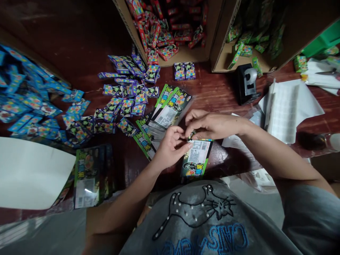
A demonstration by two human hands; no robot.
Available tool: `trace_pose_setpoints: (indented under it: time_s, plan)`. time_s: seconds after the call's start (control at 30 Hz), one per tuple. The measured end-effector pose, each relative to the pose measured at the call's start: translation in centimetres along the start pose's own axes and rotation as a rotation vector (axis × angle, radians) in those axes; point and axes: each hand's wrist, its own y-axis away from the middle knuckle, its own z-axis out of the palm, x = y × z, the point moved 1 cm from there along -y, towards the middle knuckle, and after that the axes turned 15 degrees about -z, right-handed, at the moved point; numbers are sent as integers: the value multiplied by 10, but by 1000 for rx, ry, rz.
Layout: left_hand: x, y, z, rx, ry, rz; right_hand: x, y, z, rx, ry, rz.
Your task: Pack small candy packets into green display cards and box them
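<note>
My left hand [171,145] and my right hand [209,124] meet over a green and black pouch [197,159] lying back side up at the table's near edge. Both hands pinch the pouch's top end, fingers closed on it. Its white label with a barcode faces up. Just behind the hands lies a fanned stack of the same pouches [166,109]. Small purple sachets [124,101] are scattered beyond that stack.
Blue sachets [29,106] heap at the left. A cardboard box of red sachets [170,32] and a box of green ones [247,39] stand at the back. A black dispenser [246,84], white label sheets [288,106], filled pouches [89,175] and a white sheet [29,173] lie around.
</note>
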Motion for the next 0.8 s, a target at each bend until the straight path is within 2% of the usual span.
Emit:
trace_pose_setpoints:
  time_s: [0.07, 0.17, 0.23, 0.37, 0.47, 0.53, 0.6, 0.7, 0.8]
  plan:
    - [-3, 1, -4, 40, 32, -19, 1, 4, 15, 92, 47, 12]
    - [-9, 6, -12, 115, 54, -12, 2, 17, 42, 388, 162, 124]
    - [-14, 10, -16, 161, 37, 13, 1, 24, 61, 522, 162, 176]
    - [-22, 16, -21, 227, -70, 35, -4, 29, 90, 598, 78, 205]
    - [-27, 19, -24, 236, -132, 37, -9, 34, 106, 776, 61, 290]
    - [-28, 20, -27, 251, -155, 39, -12, 39, 120, 917, -44, 353]
    - [-28, 20, -29, 276, -165, 49, -15, 42, 135, 1005, -158, 412]
    - [-27, 19, -28, 285, -129, 75, -16, 40, 150, 1063, -204, 471]
    - [-26, 15, -23, 263, -81, 36, -14, 38, 148, 1089, -180, 455]
